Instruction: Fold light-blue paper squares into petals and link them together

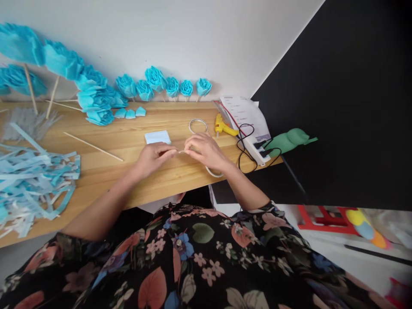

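Looked down on a pale wooden worktop [112, 128] set against a white wall [193, 34], with a black wall [337, 107] far right of the blue paper square [157, 137]. Found, far left of that square, a heap of blue paper strips [35, 180] at the worktop's near edge, a grey fringed bundle [28, 120] behind it and big blue paper flowers [61, 60] on sticks at the wall. Saw a bare wooden stick [93, 146] lying slantwise left of the square, and three loose blue petals [130, 113] behind and a little left of it. Noted a row of small blue paper roses [161, 86] along the wall behind the square. Caught the left hand [152, 156] just in front of the square, thumb and forefinger in a narrow grip, pinched on a thin pale strip [180, 151]. Saw that strip over the worktop, in front and right of the square, with the right hand [206, 151] closed in a narrow grip on its other end; could not tell its material. Spotted one white tape ring [198, 125] right of the square and another ring [214, 172] partly hidden under the right wrist. Found farther right a yellow glue gun [225, 127], a white power strip [257, 156] with black cables [238, 151], printed paper [244, 111] and a green figure [289, 140] off the worktop's corner.
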`<control>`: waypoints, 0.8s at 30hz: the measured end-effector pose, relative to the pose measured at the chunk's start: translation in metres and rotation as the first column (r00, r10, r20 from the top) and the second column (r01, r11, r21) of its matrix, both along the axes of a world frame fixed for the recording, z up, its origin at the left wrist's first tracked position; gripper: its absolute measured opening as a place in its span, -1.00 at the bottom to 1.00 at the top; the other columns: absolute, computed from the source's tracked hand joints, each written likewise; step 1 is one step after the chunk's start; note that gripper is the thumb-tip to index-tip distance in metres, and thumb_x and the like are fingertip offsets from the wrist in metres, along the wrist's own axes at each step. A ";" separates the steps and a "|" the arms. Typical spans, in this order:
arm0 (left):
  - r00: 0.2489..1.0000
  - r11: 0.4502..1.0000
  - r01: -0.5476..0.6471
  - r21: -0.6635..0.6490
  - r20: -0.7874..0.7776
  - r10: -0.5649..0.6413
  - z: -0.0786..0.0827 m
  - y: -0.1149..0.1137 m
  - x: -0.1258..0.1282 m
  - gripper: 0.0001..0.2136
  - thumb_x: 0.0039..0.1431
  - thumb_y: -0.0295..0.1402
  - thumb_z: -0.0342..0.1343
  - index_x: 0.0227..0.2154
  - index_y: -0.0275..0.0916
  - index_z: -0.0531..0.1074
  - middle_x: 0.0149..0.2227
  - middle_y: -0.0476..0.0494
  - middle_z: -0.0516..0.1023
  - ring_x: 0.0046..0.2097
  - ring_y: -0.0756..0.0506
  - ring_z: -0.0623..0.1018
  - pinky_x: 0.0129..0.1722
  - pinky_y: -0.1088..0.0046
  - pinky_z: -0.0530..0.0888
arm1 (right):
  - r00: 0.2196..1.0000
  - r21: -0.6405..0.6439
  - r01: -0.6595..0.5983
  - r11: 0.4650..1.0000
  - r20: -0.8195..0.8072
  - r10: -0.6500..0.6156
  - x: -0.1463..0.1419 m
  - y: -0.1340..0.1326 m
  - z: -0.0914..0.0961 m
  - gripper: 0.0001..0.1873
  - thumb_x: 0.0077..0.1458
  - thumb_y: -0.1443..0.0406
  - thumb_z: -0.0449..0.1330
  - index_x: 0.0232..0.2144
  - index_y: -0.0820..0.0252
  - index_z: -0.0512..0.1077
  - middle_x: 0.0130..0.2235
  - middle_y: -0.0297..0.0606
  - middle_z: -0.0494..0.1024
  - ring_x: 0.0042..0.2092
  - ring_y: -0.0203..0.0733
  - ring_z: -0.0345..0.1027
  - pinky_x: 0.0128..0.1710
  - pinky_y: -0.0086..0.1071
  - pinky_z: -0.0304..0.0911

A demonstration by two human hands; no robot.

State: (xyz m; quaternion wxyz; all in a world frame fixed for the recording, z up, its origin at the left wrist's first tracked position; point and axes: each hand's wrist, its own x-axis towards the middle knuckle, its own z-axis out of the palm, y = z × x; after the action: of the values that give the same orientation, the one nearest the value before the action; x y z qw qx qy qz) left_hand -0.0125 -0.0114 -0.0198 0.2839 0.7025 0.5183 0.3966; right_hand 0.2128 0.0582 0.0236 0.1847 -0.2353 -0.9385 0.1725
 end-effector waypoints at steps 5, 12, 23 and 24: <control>0.952 0.956 0.126 -0.265 0.302 -0.042 0.009 -0.001 0.001 -0.48 0.25 0.10 0.03 -0.42 -0.29 0.58 -0.49 -0.12 0.57 -0.46 0.00 0.44 -0.41 0.47 0.39 | 0.997 0.107 -0.006 0.994 -0.073 0.014 -0.006 -0.007 0.001 -0.78 0.35 0.20 0.08 -0.28 0.11 0.49 -0.10 -0.25 0.61 -0.07 -0.13 0.37 0.04 -0.17 0.10; 0.883 0.941 0.133 -0.313 0.468 0.030 0.010 -0.001 -0.002 -0.62 0.01 0.01 0.32 -0.50 -0.26 0.50 -0.55 -0.01 0.47 -0.51 0.06 0.38 -0.50 0.55 0.32 | 0.993 0.086 0.021 0.996 -0.121 -0.011 -0.013 -0.009 -0.004 -0.81 0.33 0.24 0.09 -0.16 0.09 0.50 -0.07 -0.23 0.61 -0.02 -0.11 0.39 0.08 -0.13 0.15; 0.912 0.974 0.063 -0.220 0.409 0.033 0.012 -0.002 -0.001 -0.66 0.06 -0.04 0.30 -0.51 -0.26 0.53 -0.58 0.02 0.40 -0.51 0.07 0.30 -0.51 0.52 0.21 | 0.929 -0.501 0.027 0.865 -0.308 -0.208 -0.026 -0.023 -0.009 -0.63 0.17 0.29 0.18 0.04 0.17 0.45 -0.23 -0.30 0.57 -0.20 -0.30 0.42 -0.09 -0.36 0.32; 0.914 0.975 0.061 -0.216 0.404 0.032 0.012 -0.003 0.000 -0.66 0.06 -0.05 0.30 -0.51 -0.26 0.53 -0.59 0.03 0.39 -0.52 0.07 0.29 -0.51 0.51 0.20 | 0.924 -0.501 0.031 0.865 -0.315 -0.217 -0.027 -0.023 -0.009 -0.63 0.16 0.32 0.18 0.03 0.18 0.46 -0.25 -0.31 0.56 -0.21 -0.31 0.42 -0.10 -0.37 0.32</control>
State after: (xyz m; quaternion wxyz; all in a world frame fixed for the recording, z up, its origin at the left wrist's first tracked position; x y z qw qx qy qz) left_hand -0.0129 -0.0141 -0.0076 0.4652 0.5725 0.4843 0.4704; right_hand 0.1854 0.0354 0.0142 0.2996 -0.2993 -0.7968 0.4310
